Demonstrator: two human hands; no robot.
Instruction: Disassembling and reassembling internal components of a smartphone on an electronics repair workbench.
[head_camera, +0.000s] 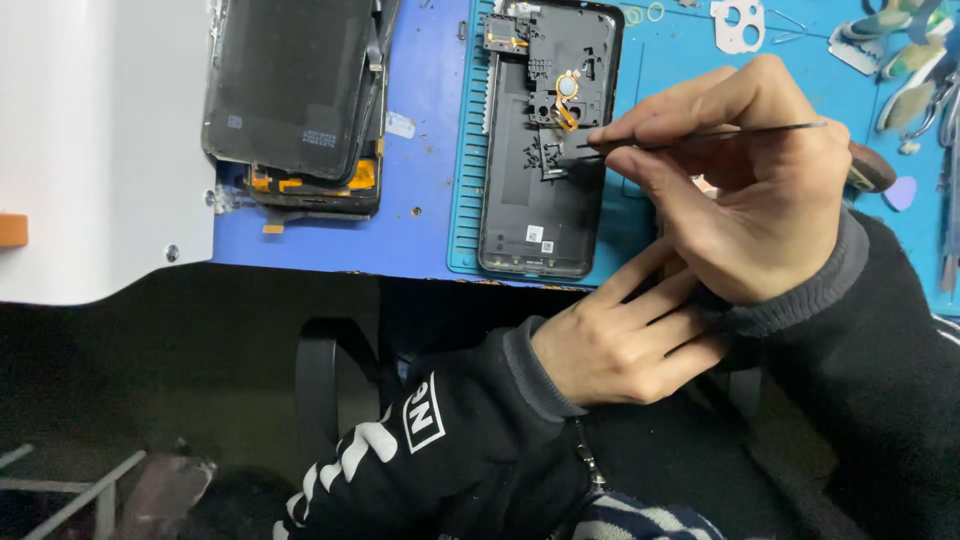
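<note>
Right hand (745, 185) pinches tweezers (700, 135), fingers closed, tip inside phone shell (545, 140) on mat (640, 60). Left hand (625, 335), fingers loosely extended and empty, props right wrist.

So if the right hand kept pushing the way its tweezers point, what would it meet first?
The right hand pinches thin tweezers pointing left. Their tips already seem to sit on the small dark part inside the open phone back cover, so that inner surface comes first, though depth is unclear.
</note>
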